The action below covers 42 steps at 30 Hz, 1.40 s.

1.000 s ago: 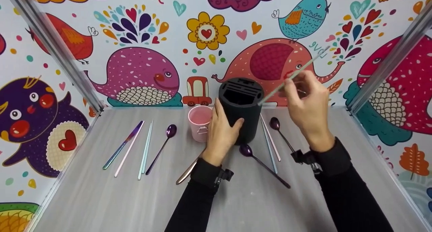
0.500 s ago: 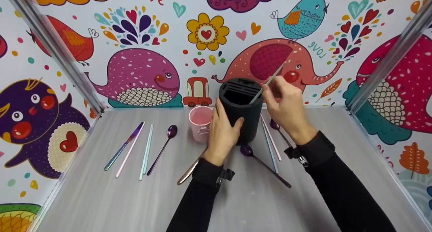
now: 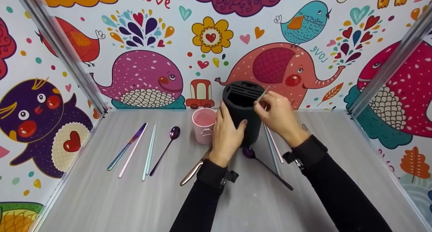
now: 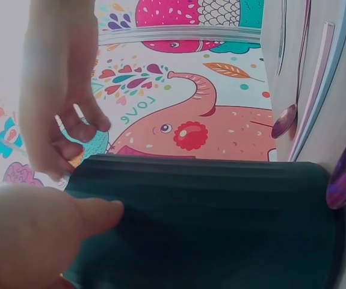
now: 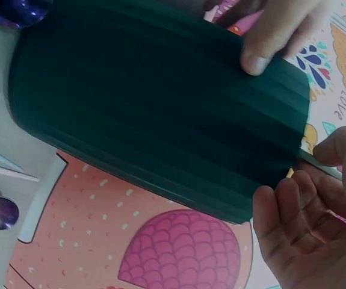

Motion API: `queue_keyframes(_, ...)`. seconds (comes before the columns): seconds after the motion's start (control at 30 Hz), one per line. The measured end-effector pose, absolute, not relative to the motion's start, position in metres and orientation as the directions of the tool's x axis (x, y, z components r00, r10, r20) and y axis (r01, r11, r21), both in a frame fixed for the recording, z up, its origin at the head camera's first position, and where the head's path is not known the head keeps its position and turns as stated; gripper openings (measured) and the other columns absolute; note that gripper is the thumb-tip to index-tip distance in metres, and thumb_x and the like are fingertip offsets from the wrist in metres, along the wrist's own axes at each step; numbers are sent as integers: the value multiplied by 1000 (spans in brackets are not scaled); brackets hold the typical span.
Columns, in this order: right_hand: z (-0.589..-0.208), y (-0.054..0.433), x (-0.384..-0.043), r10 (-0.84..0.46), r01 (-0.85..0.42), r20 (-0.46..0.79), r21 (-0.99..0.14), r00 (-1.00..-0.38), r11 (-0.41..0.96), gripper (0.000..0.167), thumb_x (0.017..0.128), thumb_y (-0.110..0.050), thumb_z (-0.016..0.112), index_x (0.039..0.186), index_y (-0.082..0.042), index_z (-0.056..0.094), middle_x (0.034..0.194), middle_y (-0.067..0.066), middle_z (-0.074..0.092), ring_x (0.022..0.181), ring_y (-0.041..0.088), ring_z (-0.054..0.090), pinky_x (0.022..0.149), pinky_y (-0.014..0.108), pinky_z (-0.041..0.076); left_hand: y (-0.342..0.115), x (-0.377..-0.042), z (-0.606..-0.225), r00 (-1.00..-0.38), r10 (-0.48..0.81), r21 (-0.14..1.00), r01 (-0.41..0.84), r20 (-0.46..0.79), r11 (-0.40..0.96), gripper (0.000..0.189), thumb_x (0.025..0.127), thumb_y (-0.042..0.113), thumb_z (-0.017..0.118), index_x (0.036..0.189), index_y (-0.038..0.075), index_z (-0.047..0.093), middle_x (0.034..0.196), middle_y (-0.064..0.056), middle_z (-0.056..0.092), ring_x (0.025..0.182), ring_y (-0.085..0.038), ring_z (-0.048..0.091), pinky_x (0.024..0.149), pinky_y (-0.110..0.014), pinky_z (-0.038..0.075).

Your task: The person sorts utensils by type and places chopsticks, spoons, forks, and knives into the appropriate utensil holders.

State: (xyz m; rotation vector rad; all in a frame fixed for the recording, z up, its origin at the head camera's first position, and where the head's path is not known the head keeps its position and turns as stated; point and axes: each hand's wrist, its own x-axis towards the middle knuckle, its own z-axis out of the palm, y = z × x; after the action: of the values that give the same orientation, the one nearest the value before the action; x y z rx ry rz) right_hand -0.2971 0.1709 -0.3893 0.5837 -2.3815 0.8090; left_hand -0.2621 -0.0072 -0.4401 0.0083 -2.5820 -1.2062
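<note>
A black utensil holder [image 3: 251,125] with slots and a wide opening in its top stands upright on the table. My left hand [image 3: 226,134] grips its left side, with the thumb [image 4: 100,215] across the front. At the right rim, my right hand [image 3: 278,112] pinches a thin pale green chopstick [image 3: 263,94] between thumb and fingertips. Only the chopstick's upper end shows above the rim; the rest is hidden by the holder and fingers. In the right wrist view, the chopstick [image 5: 323,164] sticks out from the holder's top edge beside my fingers.
Left of the holder stands a pink pail [image 3: 204,127]. Further left lie a rainbow knife [image 3: 127,146], chopsticks [image 3: 149,151] and a purple spoon [image 3: 174,133]. A copper handle [image 3: 192,173], another spoon [image 3: 249,152] and chopsticks [image 3: 274,151] lie nearer; patterned walls [image 3: 211,36] enclose the back.
My right hand has moved left and down to the holder's rim, and most of the chopstick's length has gone down into the holder. My left hand keeps its grip on the holder.
</note>
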Motion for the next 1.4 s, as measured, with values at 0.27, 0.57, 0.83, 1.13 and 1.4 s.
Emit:
queue_keyframes(0.27,-396,169,-297,-181,-515,589,-467,-788,719,11,98,-13,78,93,-3,77,82,13,68,74,25,64,69,35,48,-8,-261,-439,-958,-130,750,112,256,652,100,103,37,78,176,4,19,178,-22,37,161,-38,46,131,-52,40)
queue_keyframes(0.57,-385,188,-290,-151,-490,564,-518,-812,702,11,100,-12,76,103,-4,84,89,13,78,77,23,68,73,23,53,-10,-262,-436,-966,-124,773,101,227,626,99,105,38,76,177,7,17,180,-20,34,162,-37,44,133,-52,38)
queue_keyframes(0.83,-398,247,-287,-80,-264,330,-565,-941,782,21,106,-17,71,112,-2,83,101,17,82,86,29,71,71,28,52,-11,-262,-434,-971,-121,787,93,209,610,99,104,38,76,178,8,16,180,-20,34,162,-38,45,133,-53,37)
queue_keyframes(1.13,-457,279,-280,-19,-73,97,-585,-995,808,24,106,-20,69,116,-2,81,114,21,80,100,33,68,82,39,52,-12,-262,-437,-969,-119,783,100,217,614,99,104,38,76,177,6,17,179,-21,34,160,-39,47,132,-54,39)
queue_keyframes(1.4,-492,269,-283,-78,-62,-2,-579,-997,813,20,103,-17,73,110,0,82,108,19,80,96,32,69,81,40,54,-12,-264,-438,-971,-115,783,95,208,615,100,104,38,76,177,6,17,180,-21,33,159,-38,48,133,-53,38)
